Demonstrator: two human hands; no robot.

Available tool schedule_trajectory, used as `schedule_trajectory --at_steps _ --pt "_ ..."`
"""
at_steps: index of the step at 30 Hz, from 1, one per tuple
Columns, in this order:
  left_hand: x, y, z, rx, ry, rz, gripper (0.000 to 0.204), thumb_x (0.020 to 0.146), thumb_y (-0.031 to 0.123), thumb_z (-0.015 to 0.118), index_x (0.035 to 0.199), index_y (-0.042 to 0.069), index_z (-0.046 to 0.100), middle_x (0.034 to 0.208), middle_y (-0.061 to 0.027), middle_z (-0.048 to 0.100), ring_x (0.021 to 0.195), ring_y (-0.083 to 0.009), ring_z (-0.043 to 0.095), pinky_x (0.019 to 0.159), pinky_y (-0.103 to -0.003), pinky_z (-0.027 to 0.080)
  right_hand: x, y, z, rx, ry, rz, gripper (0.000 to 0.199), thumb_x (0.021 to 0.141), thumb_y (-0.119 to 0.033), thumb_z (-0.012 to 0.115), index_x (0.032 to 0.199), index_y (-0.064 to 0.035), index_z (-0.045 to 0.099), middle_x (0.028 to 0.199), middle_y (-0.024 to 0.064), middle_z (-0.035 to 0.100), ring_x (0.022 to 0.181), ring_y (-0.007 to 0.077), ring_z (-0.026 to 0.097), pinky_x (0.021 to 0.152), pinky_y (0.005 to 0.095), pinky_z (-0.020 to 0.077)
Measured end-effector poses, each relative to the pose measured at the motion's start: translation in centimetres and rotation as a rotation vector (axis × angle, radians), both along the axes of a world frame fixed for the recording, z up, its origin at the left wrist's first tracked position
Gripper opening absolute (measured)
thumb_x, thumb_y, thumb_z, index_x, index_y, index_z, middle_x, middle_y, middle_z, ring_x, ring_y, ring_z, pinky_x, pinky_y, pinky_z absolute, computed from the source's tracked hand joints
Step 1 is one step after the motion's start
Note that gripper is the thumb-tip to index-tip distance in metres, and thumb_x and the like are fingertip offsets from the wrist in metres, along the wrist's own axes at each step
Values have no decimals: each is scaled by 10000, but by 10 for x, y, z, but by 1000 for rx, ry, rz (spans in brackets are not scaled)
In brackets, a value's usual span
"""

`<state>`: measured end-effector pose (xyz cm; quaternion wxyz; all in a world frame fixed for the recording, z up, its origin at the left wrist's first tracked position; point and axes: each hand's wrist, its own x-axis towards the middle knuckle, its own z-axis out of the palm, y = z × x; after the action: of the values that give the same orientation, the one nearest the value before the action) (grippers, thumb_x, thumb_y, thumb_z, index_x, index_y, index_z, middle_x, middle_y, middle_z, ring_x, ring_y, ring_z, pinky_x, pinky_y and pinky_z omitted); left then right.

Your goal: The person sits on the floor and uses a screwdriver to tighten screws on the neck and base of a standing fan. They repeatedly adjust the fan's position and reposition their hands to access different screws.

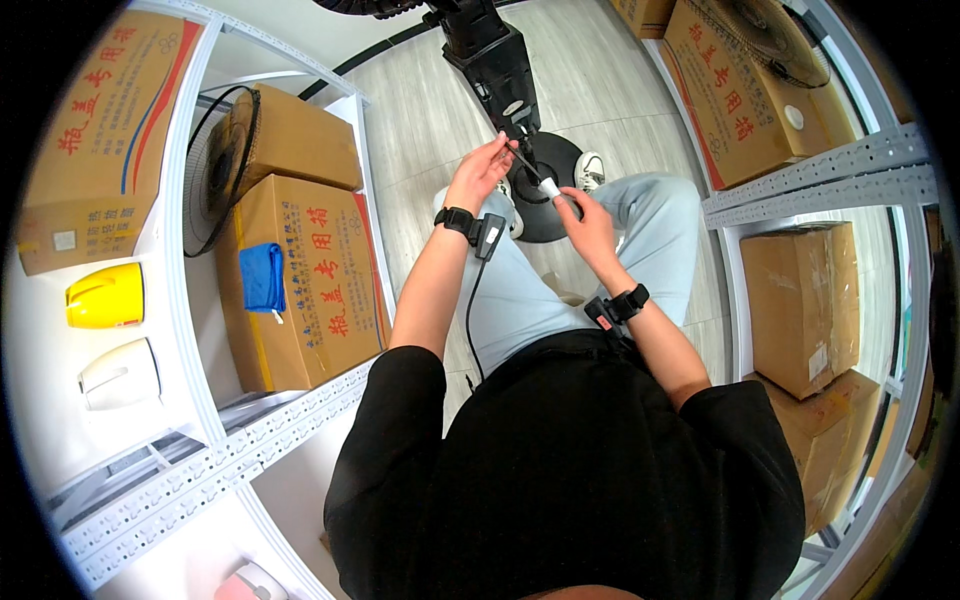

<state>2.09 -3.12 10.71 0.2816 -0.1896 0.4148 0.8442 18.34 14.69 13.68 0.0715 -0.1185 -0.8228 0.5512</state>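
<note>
1. The person sat between two shelf racks, both hands raised over the knees toward a black fan stand (497,62) on the floor ahead.
2. The left hand (482,172) had its grip pinched nearly shut on a thin dark part (524,160), perhaps a cable or strap; what it was could not be told.
3. The right hand (588,222) had its grip closed around a small white cylinder (550,187), fingers curled over it, the near end of the thin part meeting it.
4. Both pieces were held in the air between the hands, just near of the round black base (545,160), which lay on the floor by a white shoe (590,170).
5. As a judgement: the work looked midway. The stand stood upright on its base, yet the two small pieces were not yet joined to anything visible, so fitting them was left.
6. A fan grille (215,165) leaned on the left shelf, unmounted, beside cardboard boxes (300,280) and a blue cloth (262,278).
7. Another grille (765,30) sat far right on a box.
8. A yellow housing (105,297) and a white one (120,375) rested on the far-left shelf.
</note>
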Motion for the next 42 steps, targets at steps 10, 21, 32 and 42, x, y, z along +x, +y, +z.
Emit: schedule_trajectory --at_steps 10,21,32,42 --pt "-4 5 8 -11 21 0 157 908 88 593 1011 -31 586 970 -141 645 786 -163 595 670 -229 515 -9 -8 -8 -12 21 -30 285 857 -278 639 1057 -77 623 893 159 625 849 320 602 745 384 470" --pt "-4 5 13 34 51 -17 200 906 49 569 1070 -65 574 999 -166 637 828 -169 596 723 -237 521 -21 -11 -12 -202 -37 -32 314 855 -301 642 1053 -58 627 885 141 653 823 273 631 718 363 479" --pt "5 7 19 -40 109 -79 204 899 35 574 1077 -66 573 1002 -151 640 831 -169 592 742 -252 516 -36 -5 -9 -986 -319 100 428 847 -286 676 1127 6 535 898 73 667 681 112 627 545 230 481" --pt "1 8 13 -129 128 -67 203 869 61 638 1037 -43 592 915 -103 657 741 -125 584 659 -227 487 -36 -7 -7 -949 -369 45 421 894 -372 615 1144 -41 546 869 63 633 715 102 618 562 233 487"
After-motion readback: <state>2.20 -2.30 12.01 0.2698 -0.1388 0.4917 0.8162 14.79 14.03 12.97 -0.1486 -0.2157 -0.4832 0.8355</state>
